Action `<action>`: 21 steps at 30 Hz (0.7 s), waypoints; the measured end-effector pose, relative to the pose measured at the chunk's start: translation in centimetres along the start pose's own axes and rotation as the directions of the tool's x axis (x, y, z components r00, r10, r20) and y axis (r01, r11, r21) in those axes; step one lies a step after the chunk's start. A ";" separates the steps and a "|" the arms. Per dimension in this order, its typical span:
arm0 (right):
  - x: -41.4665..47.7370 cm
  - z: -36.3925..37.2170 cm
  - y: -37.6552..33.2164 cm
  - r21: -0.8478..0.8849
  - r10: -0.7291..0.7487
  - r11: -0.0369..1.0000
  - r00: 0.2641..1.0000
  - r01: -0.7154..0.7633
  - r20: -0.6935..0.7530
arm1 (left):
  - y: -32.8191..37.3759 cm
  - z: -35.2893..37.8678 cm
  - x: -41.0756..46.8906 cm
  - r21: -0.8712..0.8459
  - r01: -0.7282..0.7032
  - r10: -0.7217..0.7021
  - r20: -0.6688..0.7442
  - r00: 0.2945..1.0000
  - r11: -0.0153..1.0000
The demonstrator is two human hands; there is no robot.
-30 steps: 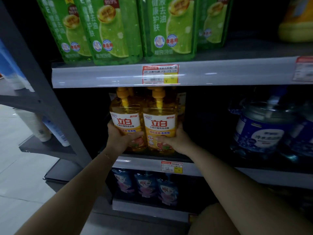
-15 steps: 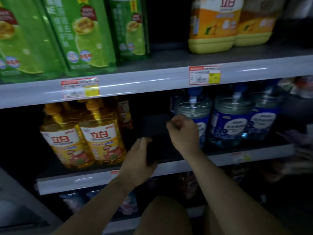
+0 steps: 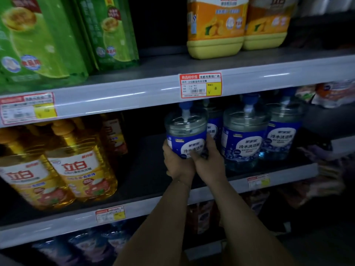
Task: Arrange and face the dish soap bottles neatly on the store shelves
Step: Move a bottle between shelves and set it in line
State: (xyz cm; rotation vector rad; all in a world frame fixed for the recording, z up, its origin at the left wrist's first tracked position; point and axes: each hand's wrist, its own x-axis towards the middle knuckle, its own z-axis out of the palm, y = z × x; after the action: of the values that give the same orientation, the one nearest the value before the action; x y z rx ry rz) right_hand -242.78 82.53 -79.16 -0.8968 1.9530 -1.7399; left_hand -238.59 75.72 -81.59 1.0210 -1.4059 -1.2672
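A clear round pump bottle with a blue label (image 3: pixel 185 131) is on the middle shelf (image 3: pixel 153 169). My left hand (image 3: pixel 176 164) grips its lower left side and my right hand (image 3: pixel 209 160) grips its lower right side, thumb across the label. Its base is hidden by my hands. Two matching blue-label bottles (image 3: pixel 244 139) stand to its right, another sits behind it. Two amber pump bottles with red and white labels (image 3: pixel 80 166) stand at the left of the same shelf.
The upper shelf (image 3: pixel 134 91) carries green refill packs (image 3: pixel 38 41) on the left and orange-yellow jugs (image 3: pixel 215 27) on the right. A dark gap lies between the amber bottles and the blue ones. Blue bottles (image 3: pixel 92 244) sit on the shelf below. Pouches (image 3: pixel 334 95) lie at the far right.
The view has swung right from the amber bottles. Both hands have left them, crossed the gap and taken hold of the blue-label bottle.
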 end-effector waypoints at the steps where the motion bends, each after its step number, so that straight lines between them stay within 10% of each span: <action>1: 0.2 0.1 0.0 0.041 0.011 0.999 0.999 -0.012 0.039 | 0.0 -0.1 0.2 -0.009 -0.001 0.000 -0.039 0.999 1.000; 7: 0.8 1.5 0.0 0.107 0.097 0.989 0.991 -0.106 0.092 | 0.7 -0.1 3.1 0.026 0.028 -0.023 -0.188 0.982 0.999; 21: 3.5 1.8 0.5 0.241 0.216 0.945 0.975 -0.221 0.050 | 0.4 -2.3 7.7 0.192 0.014 -0.031 0.082 0.996 0.981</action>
State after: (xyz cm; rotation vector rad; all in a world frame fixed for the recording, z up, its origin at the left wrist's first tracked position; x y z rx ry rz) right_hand -244.27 78.81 -79.50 -0.5869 1.7018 -1.7805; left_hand -237.85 67.76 -80.27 1.1258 -1.6092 -1.2213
